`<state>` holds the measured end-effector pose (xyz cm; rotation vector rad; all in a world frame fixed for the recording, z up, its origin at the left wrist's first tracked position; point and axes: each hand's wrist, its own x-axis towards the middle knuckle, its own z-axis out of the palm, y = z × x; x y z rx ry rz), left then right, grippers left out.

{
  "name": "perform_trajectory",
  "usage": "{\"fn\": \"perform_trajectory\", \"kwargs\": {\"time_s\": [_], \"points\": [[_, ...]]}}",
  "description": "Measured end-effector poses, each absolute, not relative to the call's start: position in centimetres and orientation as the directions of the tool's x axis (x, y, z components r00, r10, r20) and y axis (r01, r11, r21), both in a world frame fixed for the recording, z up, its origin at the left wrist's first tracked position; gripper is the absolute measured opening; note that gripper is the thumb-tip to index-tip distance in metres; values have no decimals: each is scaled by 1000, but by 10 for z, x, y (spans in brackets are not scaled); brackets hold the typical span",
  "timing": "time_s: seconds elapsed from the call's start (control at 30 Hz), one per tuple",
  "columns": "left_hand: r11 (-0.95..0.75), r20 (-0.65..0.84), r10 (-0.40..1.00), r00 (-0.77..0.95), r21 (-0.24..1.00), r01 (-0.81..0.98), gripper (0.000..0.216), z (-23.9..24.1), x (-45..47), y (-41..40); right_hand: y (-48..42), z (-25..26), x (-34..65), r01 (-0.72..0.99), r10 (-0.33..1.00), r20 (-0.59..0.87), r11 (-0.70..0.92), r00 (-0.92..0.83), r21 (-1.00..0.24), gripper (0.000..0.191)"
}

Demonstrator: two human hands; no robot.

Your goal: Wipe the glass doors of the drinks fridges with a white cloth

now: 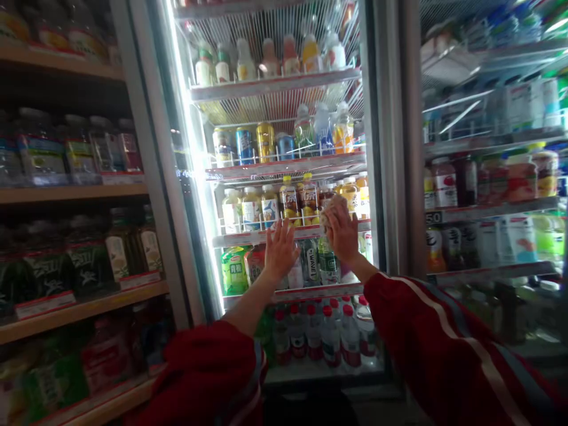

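Note:
In the middle of the head view stands a lit drinks fridge behind a glass door (266, 106). My right hand (345, 236) presses a crumpled pale cloth (333, 212) toward the glass, level with a shelf of tea bottles. Lower and to its left, my left hand (281, 253) is held up with fingers spread; it seems to rest on the glass. Behind the hands show dark tea bottles (289, 198) with yellow caps and a green-labelled bottle (328, 260). Both of my sleeves are red, with pale stripes on the right one.
Wooden shelves of bottles (66, 192) line the left side. To the right, past a metal door frame (402, 195), is another glass-fronted fridge (492, 142) full of drinks. Red-capped water bottles (331, 334) fill the middle fridge's bottom.

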<state>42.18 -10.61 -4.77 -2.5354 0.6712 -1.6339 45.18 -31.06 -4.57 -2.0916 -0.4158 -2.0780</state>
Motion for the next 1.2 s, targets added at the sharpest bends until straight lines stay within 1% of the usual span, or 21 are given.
{"fn": "perform_trajectory", "kwargs": {"time_s": [0.13, 0.2, 0.27, 0.4, 0.47, 0.53, 0.7, 0.77, 0.87, 0.97, 1.03, 1.13, 1.2], "points": [[-901, 844, -393, 365, -274, -336, 60, -49, 417, -108, -286, -51, 446, 343, 223, 973, -920, 65, 189, 40], [-904, 844, -388, 370, -269, -333, 60, -49, 416, -106, -290, -50, 444, 349, 254, 963, -914, 91, 208, 39], [-904, 842, -387, 375, -267, -334, 62, -50, 417, -103, -305, -49, 445, 330, 213, 974, -927, 77, 177, 39], [-901, 848, -387, 364, -264, -344, 64, -54, 419, -101, -339, -51, 449, 264, 16, 1000, -965, 12, 12, 41], [-903, 851, -379, 363, -255, -345, 64, -56, 419, -102, -342, -54, 450, 255, -20, 1000, -967, 9, -22, 42], [-907, 853, -370, 369, -245, -343, 63, -58, 418, -104, -332, -59, 449, 263, 12, 999, -965, 32, 3, 41], [-905, 845, -382, 375, -259, -338, 63, -61, 414, -101, -289, -68, 442, 346, 220, 967, -923, 124, 166, 40], [-906, 840, -384, 382, -263, -333, 61, -63, 414, -98, -284, -69, 440, 359, 251, 959, -914, 131, 190, 41], [-913, 841, -368, 396, -246, -326, 58, -66, 414, -97, -299, -69, 440, 332, 209, 972, -929, 105, 164, 38], [-914, 847, -358, 392, -233, -331, 57, -72, 414, -100, -323, -70, 444, 296, 95, 992, -953, 79, 67, 40], [-908, 845, -371, 385, -243, -342, 57, -77, 414, -104, -332, -72, 446, 288, 44, 997, -957, 60, 25, 42], [-900, 833, -390, 391, -257, -351, 59, -85, 413, -109, -325, -80, 447, 301, 49, 998, -953, 42, 34, 44], [-900, 824, -396, 405, -260, -350, 60, -89, 412, -111, -311, -86, 445, 322, 111, 992, -943, 66, 84, 43]]}}
